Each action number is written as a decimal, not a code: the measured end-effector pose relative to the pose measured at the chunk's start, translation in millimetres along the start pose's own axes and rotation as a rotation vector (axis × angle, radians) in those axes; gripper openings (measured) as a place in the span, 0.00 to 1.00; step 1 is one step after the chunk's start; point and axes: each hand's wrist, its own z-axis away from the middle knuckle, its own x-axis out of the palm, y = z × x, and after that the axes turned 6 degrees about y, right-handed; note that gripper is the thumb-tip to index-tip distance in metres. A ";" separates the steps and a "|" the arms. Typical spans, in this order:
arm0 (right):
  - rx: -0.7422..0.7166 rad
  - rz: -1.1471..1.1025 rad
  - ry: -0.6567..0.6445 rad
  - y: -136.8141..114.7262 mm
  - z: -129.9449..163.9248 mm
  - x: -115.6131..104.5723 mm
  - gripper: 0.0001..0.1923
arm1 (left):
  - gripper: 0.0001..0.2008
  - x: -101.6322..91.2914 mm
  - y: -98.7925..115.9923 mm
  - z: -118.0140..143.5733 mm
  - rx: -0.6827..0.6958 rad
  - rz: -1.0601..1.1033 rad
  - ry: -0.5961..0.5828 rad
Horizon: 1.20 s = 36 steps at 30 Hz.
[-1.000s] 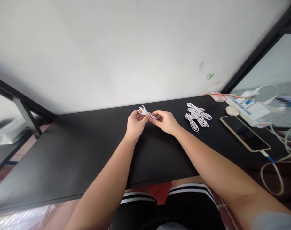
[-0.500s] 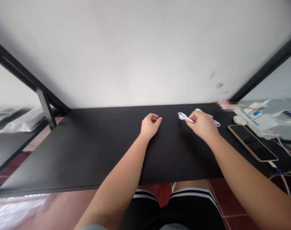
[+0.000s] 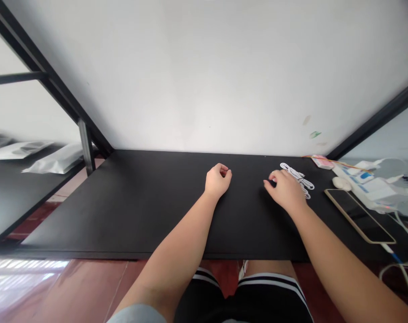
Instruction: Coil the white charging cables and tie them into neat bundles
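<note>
My left hand (image 3: 218,183) rests on the black desk (image 3: 150,202) near its middle. Its fingers are loosely curled, with a gap to the thumb and nothing held. To the right, my right hand (image 3: 286,190) is just above the desk, thumb and fingers apart. Coiled white cables (image 3: 296,175) lie beside and partly behind this hand, which hides some of them. A small white spot shows by the right fingertips; I cannot tell what it is.
On the right are a phone (image 3: 360,215) with a charging lead, a round white object (image 3: 341,183), a white power strip (image 3: 365,184) with plugs, and a small pink box (image 3: 322,162). Clear plastic bags (image 3: 58,159) lie on a surface at left. A wall stands behind.
My right hand has let go of the white coiled cable, which now lies with the others on the desk. The camera view has shifted a little; my left hand stays much the same.
</note>
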 end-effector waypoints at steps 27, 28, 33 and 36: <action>-0.280 -0.296 -0.421 -52.2 -33.6 58.3 0.47 | 0.37 -56.1 -40.5 -4.5 0.294 -0.770 -0.384; -0.274 -0.293 -0.425 -51.2 -33.9 58.1 0.47 | 0.37 -55.5 -40.5 -5.0 0.292 -0.772 -0.391; -0.242 -0.276 -0.419 -44.5 -35.7 59.7 0.48 | 0.37 -54.4 -39.2 -6.6 0.276 -0.792 -0.426; -0.249 -0.275 -0.408 -43.7 -35.1 60.7 0.48 | 0.36 -54.3 -38.2 -7.1 0.275 -0.799 -0.436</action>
